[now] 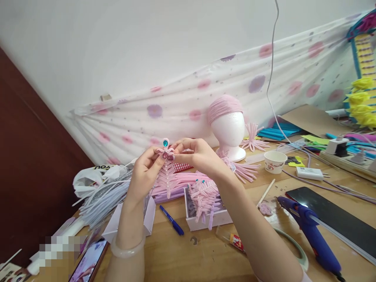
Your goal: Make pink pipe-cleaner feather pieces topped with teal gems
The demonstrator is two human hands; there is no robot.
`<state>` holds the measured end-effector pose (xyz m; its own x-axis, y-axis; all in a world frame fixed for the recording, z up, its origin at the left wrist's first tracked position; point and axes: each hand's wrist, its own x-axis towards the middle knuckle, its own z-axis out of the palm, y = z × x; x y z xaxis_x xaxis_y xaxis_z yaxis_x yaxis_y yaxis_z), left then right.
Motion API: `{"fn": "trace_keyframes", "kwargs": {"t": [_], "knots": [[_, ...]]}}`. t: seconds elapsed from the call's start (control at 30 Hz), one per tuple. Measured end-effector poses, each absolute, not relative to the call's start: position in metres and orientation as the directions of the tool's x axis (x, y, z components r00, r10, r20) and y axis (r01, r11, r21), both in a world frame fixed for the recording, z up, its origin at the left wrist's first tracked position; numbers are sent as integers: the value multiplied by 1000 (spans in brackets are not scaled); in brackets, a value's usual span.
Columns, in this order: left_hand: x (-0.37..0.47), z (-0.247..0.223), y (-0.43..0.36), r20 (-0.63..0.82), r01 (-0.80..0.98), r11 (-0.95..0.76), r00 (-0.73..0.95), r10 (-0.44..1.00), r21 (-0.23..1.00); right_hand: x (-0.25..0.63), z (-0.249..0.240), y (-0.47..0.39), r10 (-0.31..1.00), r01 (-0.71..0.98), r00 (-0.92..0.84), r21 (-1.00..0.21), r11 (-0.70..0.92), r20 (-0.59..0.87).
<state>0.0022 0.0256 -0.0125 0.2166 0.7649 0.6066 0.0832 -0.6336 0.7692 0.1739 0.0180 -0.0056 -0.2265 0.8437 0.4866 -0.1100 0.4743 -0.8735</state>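
Between my two hands, above the table, is a pink pipe-cleaner ornament [168,176], shaped like a feather with pearl-like beads down its middle and a teal gem [165,143] at the top. My left hand [147,168] pinches it just under the gem, thumb in front. From the right, my right hand [195,152] has its fingertips closed at the same spot; its fingers partly hide one another. Below, a white box [210,224] holds several similar pink pieces [204,196] with teal gems. Bundles of pink pipe cleaners [188,180] lie behind the hands.
A foam head [229,131] with a pink wrapped cap stands behind. On the right are a paper cup [275,161], a blue glue gun [311,231], a dark tablet-like slab [337,219] and cables. A blue pen [172,220] and a phone [89,260] lie nearer.
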Motion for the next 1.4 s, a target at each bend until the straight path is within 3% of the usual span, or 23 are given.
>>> {"fn": "trace_keyframes", "kwargs": {"t": [0.27,0.43,0.87,1.07,1.4], "knots": [[10,-12,23,509,-37,-517,246,825,855,175,-5,21,889,-212,-148,-892,400,434],[12,-13,18,447,-23,-455,245,861,890,175,-3,20,885,-283,-138,-874,394,444],[10,-8,13,445,-19,-455,255,858,890,176,-3,18,868,-202,-191,-884,422,458],[13,-11,14,538,-7,-550,224,813,835,181,-4,19,837,-199,-212,-861,468,504],[9,-6,4,512,59,-571,373,774,819,186,-2,10,811,-56,-227,-838,543,540]]}}
